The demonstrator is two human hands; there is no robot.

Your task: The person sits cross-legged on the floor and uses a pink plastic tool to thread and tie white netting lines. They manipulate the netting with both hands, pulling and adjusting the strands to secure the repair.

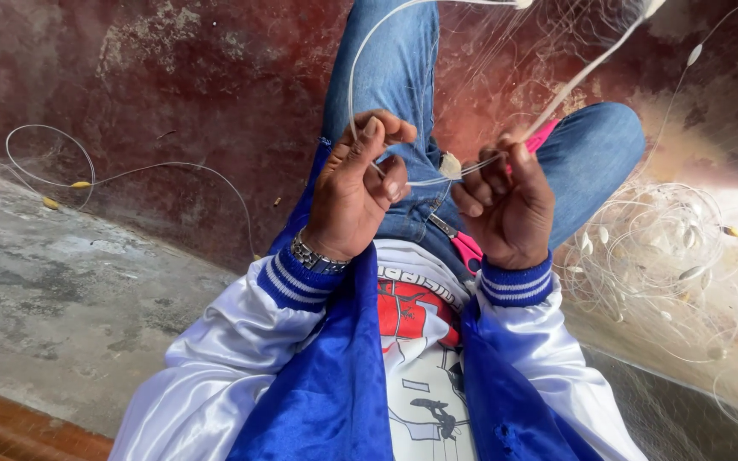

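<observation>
We hold the white cord (424, 180) of a fishing net between both hands: our left hand (354, 189) pinches it with thumb and curled fingers closed tight, and our right hand (506, 205) is fisted around the same cord, with the pink-handled scissors (468, 248) tucked under its palm and a pink tip poking out above the knuckles. Between the two hands sits a small pale float (450, 166), threaded on the cord just above our lap. To work this stretch well, we judge it best to keep the cord taut between the hands, so the knot or float stays put and the fine mesh does not snag on the fingers, and to keep the scissor blades turned away from the line. The cord itself is thin, stiff and white, looping up over our jeans-clad knee (390, 68) and out of view; the netting (557, 60) attached to it is almost transparent. To our right the rest of the net (668, 248) lies heaped on the stained concrete floor (53, 282), dotted with pale floats, and another loop of line with yellow floats (79, 184) trails on our left.
</observation>
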